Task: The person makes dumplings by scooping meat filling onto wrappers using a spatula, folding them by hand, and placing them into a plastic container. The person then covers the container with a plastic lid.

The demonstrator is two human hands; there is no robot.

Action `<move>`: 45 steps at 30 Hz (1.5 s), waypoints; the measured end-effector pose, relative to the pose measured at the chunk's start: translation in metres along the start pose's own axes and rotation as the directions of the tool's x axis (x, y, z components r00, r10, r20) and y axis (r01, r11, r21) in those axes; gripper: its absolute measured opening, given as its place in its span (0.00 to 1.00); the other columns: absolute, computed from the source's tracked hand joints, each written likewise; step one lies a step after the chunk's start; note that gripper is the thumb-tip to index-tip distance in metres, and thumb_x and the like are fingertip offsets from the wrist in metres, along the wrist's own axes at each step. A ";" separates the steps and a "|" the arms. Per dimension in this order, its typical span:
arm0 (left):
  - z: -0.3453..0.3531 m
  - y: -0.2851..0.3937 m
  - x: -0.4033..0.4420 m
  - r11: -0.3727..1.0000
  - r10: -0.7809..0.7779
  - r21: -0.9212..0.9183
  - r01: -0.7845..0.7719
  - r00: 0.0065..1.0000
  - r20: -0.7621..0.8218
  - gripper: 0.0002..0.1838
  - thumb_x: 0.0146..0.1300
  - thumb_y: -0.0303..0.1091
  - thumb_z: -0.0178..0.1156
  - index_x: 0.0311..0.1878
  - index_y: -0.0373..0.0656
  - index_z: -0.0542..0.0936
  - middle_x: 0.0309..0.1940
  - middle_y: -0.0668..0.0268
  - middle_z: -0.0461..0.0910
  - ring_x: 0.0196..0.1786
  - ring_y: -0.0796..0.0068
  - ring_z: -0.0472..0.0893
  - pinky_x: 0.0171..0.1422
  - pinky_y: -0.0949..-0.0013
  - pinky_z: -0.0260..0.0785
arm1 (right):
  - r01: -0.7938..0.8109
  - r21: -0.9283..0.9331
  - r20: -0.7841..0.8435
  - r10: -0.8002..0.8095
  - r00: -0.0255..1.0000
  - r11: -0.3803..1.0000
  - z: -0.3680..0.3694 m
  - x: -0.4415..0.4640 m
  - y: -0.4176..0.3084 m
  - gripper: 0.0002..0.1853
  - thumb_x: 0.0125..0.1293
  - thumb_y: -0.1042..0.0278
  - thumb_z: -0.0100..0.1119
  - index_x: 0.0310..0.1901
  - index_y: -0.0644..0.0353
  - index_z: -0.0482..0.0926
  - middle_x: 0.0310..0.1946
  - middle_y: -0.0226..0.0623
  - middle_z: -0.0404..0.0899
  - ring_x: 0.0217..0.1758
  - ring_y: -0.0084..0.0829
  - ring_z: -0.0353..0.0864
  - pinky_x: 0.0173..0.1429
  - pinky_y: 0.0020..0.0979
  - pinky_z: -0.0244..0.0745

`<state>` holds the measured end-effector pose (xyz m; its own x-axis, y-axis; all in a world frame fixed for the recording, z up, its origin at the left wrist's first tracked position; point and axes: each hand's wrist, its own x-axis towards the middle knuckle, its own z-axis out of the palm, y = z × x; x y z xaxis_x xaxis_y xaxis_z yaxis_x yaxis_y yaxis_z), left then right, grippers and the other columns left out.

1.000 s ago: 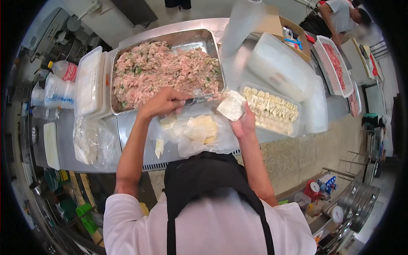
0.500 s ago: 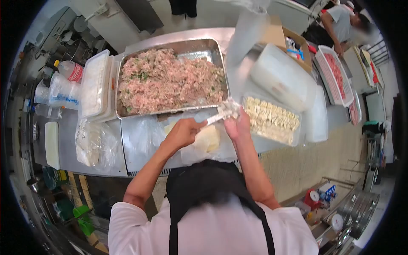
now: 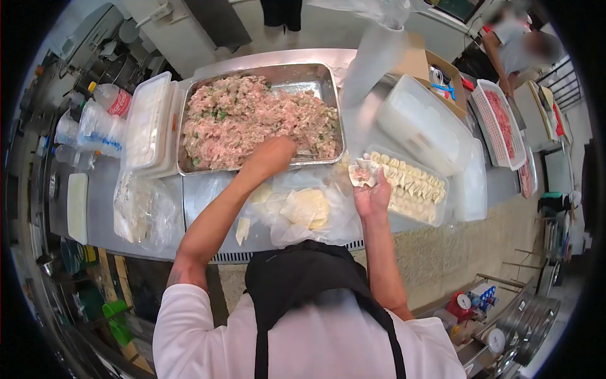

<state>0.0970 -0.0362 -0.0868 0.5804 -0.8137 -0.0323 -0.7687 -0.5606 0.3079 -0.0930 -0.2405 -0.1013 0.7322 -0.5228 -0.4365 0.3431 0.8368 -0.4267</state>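
Observation:
My left hand [image 3: 273, 156] is closed around a narrow spatula [image 3: 308, 153], its blade in the ground meat filling [image 3: 252, 120] near the front edge of a steel tray [image 3: 336, 95]. Only a short part of the spatula shows. My right hand [image 3: 374, 197] holds a dumpling wrapper [image 3: 356, 179] on its fingers, opened out with a dab of meat on it. Just right of that hand, rows of folded dumplings [image 3: 413, 180] lie in a clear plastic container [image 3: 439, 218]. A stack of pale wrappers [image 3: 306, 207] rests on plastic film between my forearms.
Lidded plastic boxes [image 3: 146, 126] stand left of the tray. Large translucent containers [image 3: 423, 123] and a cardboard box [image 3: 451, 72] are at the right. A white basket of red meat [image 3: 499, 117] stands farther right, near a co-worker [image 3: 517, 54]. A bagged bundle [image 3: 142, 211] lies at left.
My left hand has moved left and away from me with the spatula, from the wrapper into the meat. My right hand has shifted slightly right and nearer me, still holding the wrapper.

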 end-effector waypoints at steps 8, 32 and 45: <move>-0.068 0.002 -0.038 0.868 0.106 -0.488 -0.095 0.994 -0.006 0.15 0.53 0.18 0.62 0.44 0.40 0.87 0.37 0.54 0.84 0.41 0.53 0.83 0.48 0.61 0.75 | -0.048 -0.025 0.093 0.050 0.994 0.999 -0.008 0.004 0.010 0.25 0.80 0.56 0.44 0.66 0.69 0.69 0.62 0.47 0.76 0.66 0.41 0.75 0.74 0.45 0.67; -0.033 0.104 -0.092 0.871 -0.073 -0.482 -0.093 0.946 -0.315 0.14 0.58 0.22 0.66 0.48 0.40 0.88 0.26 0.58 0.76 0.27 0.60 0.77 0.35 0.62 0.69 | 0.006 0.029 -0.038 -0.005 0.999 1.000 0.020 -0.003 0.022 0.23 0.80 0.56 0.41 0.62 0.68 0.72 0.59 0.47 0.77 0.63 0.44 0.76 0.72 0.50 0.68; -0.056 0.093 -0.100 0.818 0.003 -0.573 -0.050 0.997 -0.082 0.17 0.57 0.21 0.66 0.50 0.45 0.88 0.24 0.56 0.77 0.27 0.62 0.75 0.33 0.63 0.66 | 0.455 -0.815 0.451 -0.099 0.887 0.359 0.002 -0.029 0.013 0.38 0.52 0.80 0.64 0.69 0.67 0.67 0.55 0.41 0.81 0.59 0.31 0.82 0.63 0.33 0.77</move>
<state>-0.0172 0.0017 -0.0013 0.5985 -0.7998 0.0469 -0.5034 -0.3299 0.7986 -0.1093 -0.2144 -0.0926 0.8808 -0.4734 0.0123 -0.0238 -0.0702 -0.9972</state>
